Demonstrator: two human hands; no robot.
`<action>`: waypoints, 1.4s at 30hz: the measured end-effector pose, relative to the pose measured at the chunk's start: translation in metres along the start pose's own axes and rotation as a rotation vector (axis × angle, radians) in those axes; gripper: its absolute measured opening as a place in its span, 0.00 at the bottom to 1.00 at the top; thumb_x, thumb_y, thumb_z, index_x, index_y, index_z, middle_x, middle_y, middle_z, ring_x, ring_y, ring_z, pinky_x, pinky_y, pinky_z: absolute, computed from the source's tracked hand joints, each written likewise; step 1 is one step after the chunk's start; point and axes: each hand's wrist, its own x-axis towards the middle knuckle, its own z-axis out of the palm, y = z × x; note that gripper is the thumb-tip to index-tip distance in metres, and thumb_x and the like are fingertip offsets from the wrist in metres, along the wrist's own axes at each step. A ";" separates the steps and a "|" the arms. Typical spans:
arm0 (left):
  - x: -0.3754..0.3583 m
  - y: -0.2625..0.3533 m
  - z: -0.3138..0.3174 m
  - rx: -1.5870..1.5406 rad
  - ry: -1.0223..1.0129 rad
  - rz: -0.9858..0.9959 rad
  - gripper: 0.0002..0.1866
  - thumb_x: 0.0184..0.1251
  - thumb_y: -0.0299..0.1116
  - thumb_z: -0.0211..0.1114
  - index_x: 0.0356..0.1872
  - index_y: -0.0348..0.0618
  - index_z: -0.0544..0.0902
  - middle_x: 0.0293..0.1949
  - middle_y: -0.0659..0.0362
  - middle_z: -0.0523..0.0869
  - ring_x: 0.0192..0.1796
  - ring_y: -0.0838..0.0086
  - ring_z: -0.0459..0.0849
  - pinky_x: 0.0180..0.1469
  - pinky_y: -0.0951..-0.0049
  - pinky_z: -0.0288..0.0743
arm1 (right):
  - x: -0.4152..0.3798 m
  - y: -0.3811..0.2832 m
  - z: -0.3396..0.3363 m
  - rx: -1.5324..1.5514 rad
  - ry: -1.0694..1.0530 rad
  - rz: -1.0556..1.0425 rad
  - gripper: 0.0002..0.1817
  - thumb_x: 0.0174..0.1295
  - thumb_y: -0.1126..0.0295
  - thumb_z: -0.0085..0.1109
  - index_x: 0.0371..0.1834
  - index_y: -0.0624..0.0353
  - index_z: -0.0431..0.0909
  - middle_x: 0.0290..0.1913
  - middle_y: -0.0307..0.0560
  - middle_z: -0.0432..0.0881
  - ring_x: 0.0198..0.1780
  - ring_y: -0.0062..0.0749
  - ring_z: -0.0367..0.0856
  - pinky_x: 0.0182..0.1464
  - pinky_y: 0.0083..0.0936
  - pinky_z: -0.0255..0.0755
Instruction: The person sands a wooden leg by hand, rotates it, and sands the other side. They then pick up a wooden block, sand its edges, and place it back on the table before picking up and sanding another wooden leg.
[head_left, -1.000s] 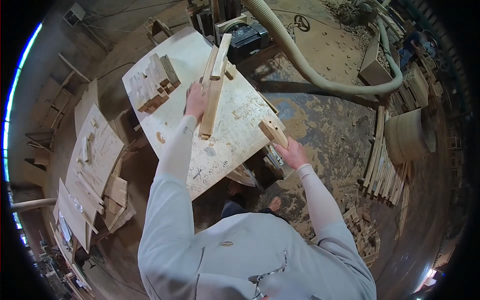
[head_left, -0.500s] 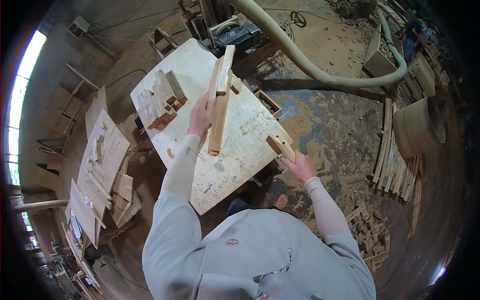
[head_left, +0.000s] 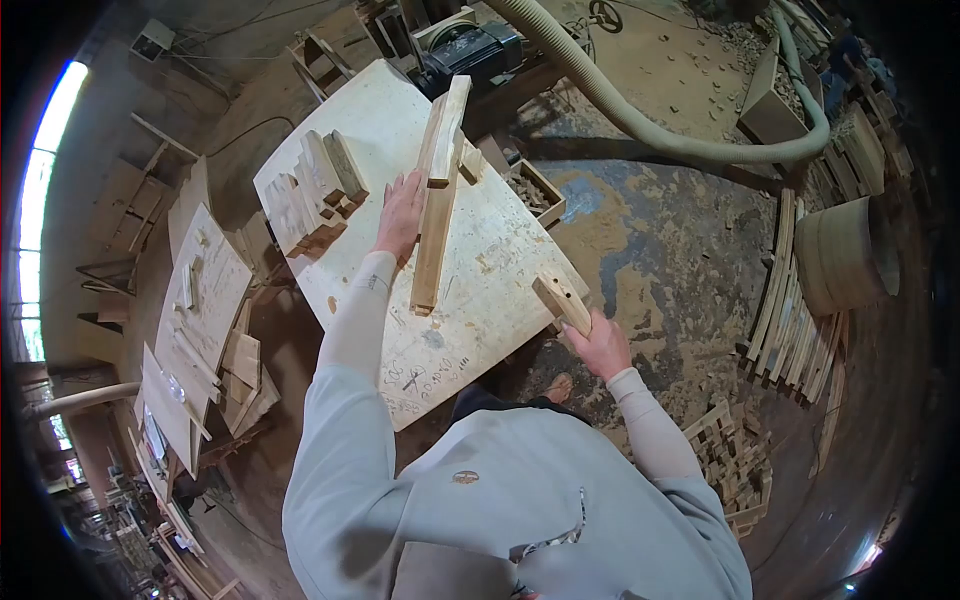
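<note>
Two hands on wood at pale tabletop.
L hand flat, fingers extended, against long wooden piece; R hand closed round drilled block, at table's R edge.

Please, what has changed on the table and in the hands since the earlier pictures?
Nothing was clearly moved, grasped or released. Only the view shifted, so the box beyond the table shows more. The left hand stayed against the long pieces, the right hand kept the block, and the stack stayed.
</note>
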 end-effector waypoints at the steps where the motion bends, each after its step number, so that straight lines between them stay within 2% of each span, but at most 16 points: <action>1: 0.001 -0.006 0.003 0.010 0.014 0.022 0.28 0.95 0.42 0.48 0.87 0.44 0.71 0.85 0.46 0.75 0.90 0.43 0.63 0.94 0.47 0.45 | 0.001 0.003 0.002 0.000 -0.004 -0.002 0.28 0.73 0.44 0.71 0.48 0.63 0.83 0.41 0.73 0.91 0.46 0.75 0.90 0.50 0.62 0.83; 16: 0.001 -0.017 0.014 0.085 0.117 0.092 0.27 0.94 0.42 0.49 0.85 0.44 0.72 0.84 0.46 0.76 0.89 0.46 0.65 0.93 0.49 0.47 | 0.015 0.030 0.041 0.008 0.060 -0.062 0.27 0.72 0.46 0.70 0.47 0.64 0.83 0.41 0.73 0.91 0.46 0.75 0.90 0.50 0.63 0.83; 25: 0.001 -0.023 0.018 0.172 0.137 0.115 0.29 0.95 0.45 0.45 0.88 0.46 0.69 0.86 0.48 0.74 0.90 0.46 0.63 0.93 0.47 0.48 | 0.023 0.048 0.065 0.012 0.129 -0.110 0.31 0.72 0.41 0.70 0.47 0.64 0.84 0.43 0.72 0.92 0.49 0.73 0.91 0.53 0.61 0.83; 30: 0.005 -0.023 0.019 0.196 0.120 0.076 0.30 0.96 0.46 0.44 0.88 0.46 0.68 0.86 0.49 0.73 0.90 0.44 0.62 0.93 0.46 0.47 | 0.019 0.043 0.057 0.007 0.107 -0.075 0.32 0.71 0.39 0.71 0.47 0.64 0.86 0.45 0.69 0.93 0.50 0.68 0.92 0.54 0.57 0.82; 36: 0.010 -0.035 0.026 0.092 0.137 0.077 0.31 0.93 0.48 0.49 0.87 0.43 0.69 0.87 0.44 0.71 0.91 0.44 0.61 0.92 0.46 0.49 | 0.016 0.037 0.048 0.043 0.090 -0.079 0.32 0.71 0.39 0.71 0.50 0.64 0.88 0.46 0.68 0.93 0.50 0.67 0.92 0.55 0.55 0.82; 39: 0.018 -0.051 0.041 0.193 0.193 0.027 0.34 0.91 0.51 0.53 0.87 0.42 0.70 0.88 0.42 0.69 0.91 0.43 0.60 0.92 0.47 0.48 | 0.014 0.034 0.044 0.013 0.083 -0.069 0.32 0.71 0.39 0.71 0.51 0.64 0.88 0.47 0.69 0.93 0.50 0.67 0.92 0.55 0.55 0.82; 42: 0.008 -0.039 0.033 0.161 0.207 0.016 0.33 0.89 0.46 0.58 0.86 0.39 0.71 0.88 0.40 0.69 0.89 0.44 0.64 0.91 0.49 0.54 | 0.014 0.032 0.039 0.023 0.076 -0.073 0.32 0.71 0.39 0.71 0.50 0.65 0.87 0.47 0.70 0.93 0.50 0.68 0.92 0.55 0.55 0.82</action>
